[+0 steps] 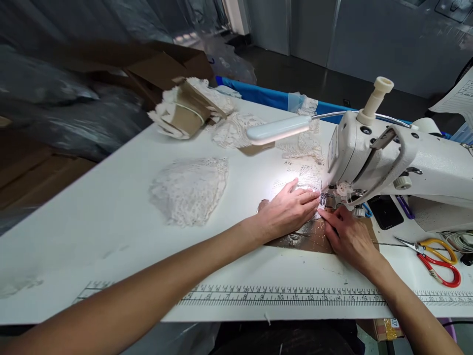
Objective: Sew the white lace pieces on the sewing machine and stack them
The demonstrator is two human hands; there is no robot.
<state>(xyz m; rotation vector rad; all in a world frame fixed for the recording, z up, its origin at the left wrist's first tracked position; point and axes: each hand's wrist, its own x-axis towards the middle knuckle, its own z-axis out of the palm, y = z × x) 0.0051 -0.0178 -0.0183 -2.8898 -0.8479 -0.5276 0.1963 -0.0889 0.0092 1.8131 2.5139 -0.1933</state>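
Head-worn camera, facing forward and down, close above table point(111, 246), sewing machine point(424, 162) at right

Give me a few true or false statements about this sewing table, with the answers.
1. The left hand and right hand both lie flat by the sewing machine needle. True.
2. The right hand holds the scissors. False: they lie untouched on the table, to the right.
3. A loose lace piece lies left of the hands. True.
4. The lamp is off. False: it lights the work brightly.
5. A ruler strip runs along the table's near edge. True.
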